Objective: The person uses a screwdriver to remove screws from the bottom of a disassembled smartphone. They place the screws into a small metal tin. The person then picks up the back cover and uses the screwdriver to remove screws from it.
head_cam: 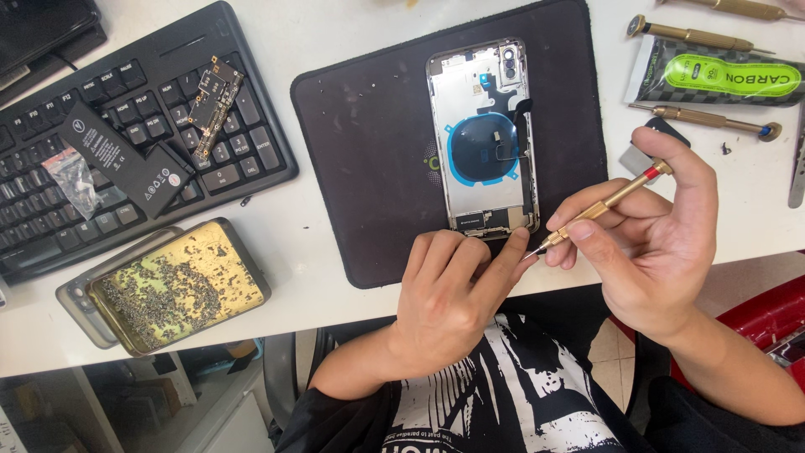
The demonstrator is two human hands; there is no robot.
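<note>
While left hand (449, 294) steadies phone housing (486, 138), right hand (650, 239) pinches brass screwdriver (605, 204)

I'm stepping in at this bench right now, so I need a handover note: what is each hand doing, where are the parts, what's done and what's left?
Left hand: empty, fingertips steadying the bottom edge of the opened phone housing on the black mat.
Right hand: holds a brass screwdriver, tip at the housing's lower right corner.
Done: battery and circuit board are out, lying on the keyboard.
Loose screws sit in the gold tray.
Left: lower-end parts remain fitted in the housing.
</note>
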